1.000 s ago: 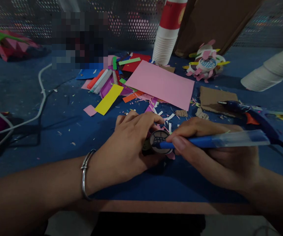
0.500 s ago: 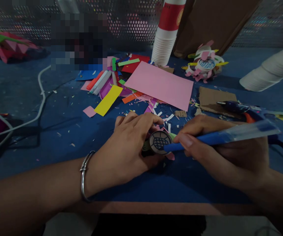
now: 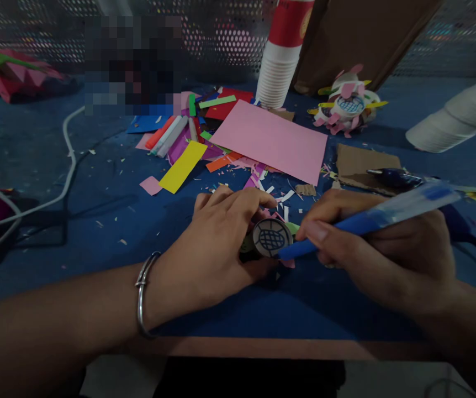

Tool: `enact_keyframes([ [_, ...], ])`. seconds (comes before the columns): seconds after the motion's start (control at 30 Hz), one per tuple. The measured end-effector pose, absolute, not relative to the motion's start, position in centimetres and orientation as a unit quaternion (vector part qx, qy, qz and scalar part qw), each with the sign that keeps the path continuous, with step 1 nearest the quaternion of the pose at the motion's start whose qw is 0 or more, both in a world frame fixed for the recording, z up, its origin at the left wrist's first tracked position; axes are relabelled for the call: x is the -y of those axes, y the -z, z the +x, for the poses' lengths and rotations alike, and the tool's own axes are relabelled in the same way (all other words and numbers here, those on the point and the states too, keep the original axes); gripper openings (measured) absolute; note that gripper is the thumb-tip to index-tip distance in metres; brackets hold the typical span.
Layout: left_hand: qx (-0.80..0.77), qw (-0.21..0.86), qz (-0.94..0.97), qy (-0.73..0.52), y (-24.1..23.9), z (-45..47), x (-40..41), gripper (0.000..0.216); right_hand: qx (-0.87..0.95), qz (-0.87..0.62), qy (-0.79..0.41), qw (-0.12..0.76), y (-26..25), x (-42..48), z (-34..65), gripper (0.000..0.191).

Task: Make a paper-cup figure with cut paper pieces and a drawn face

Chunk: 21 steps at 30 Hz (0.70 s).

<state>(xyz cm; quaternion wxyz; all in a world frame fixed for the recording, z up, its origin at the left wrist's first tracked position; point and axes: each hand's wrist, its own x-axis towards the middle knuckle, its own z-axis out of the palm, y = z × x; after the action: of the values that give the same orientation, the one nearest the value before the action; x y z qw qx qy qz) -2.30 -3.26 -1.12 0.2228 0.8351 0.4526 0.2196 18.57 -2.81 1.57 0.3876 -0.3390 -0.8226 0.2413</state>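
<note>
Between the thumb and fingers of my left hand (image 3: 217, 249) is a small round paper craft (image 3: 271, 237), its pale face turned up toward me. Dark lines on that face form a grid inside a ring with spokes. Bits of pink and green paper stick out around its edge, while my fingers cover its left side. My right hand (image 3: 370, 249) is closed around a blue marker (image 3: 358, 224), held like a pen. The marker's tip meets the lower right rim of the round face.
Behind my hands lie a pink sheet (image 3: 271, 141), a yellow strip (image 3: 183, 167), several markers (image 3: 172, 135) and paper scraps. A similar finished-looking craft (image 3: 349, 105), paper cup stacks (image 3: 278, 72) (image 3: 455, 122), cardboard (image 3: 366, 166) and a glue gun (image 3: 395, 178) stand or lie farther back. A white cable (image 3: 69, 166) runs left.
The marker's tip has moved slightly down along the round face's rim, and its back end has tilted upward. My left hand keeps its hold on the craft.
</note>
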Motion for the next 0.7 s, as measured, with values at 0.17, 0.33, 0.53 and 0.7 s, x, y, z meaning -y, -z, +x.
enact_keyframes([
  [0.17,-0.448,0.225,0.835,-0.225,1.10,-2.21,3.28,0.058,0.816,-0.353,-0.222,0.401,-1.43,2.79,19.04,0.023],
  [0.33,-0.447,0.223,0.836,-0.228,1.15,-2.29,3.30,0.056,0.831,-0.345,-0.202,0.386,-1.54,2.65,19.03,0.023],
  [0.53,-0.447,0.225,0.836,-0.225,1.19,-2.27,3.30,0.056,0.844,-0.332,-0.198,0.372,-2.02,2.63,19.11,0.022],
  [0.7,-0.454,0.208,0.839,-0.216,1.00,-2.17,3.31,0.056,0.828,-0.351,-0.221,0.378,-1.94,2.83,19.26,0.025],
])
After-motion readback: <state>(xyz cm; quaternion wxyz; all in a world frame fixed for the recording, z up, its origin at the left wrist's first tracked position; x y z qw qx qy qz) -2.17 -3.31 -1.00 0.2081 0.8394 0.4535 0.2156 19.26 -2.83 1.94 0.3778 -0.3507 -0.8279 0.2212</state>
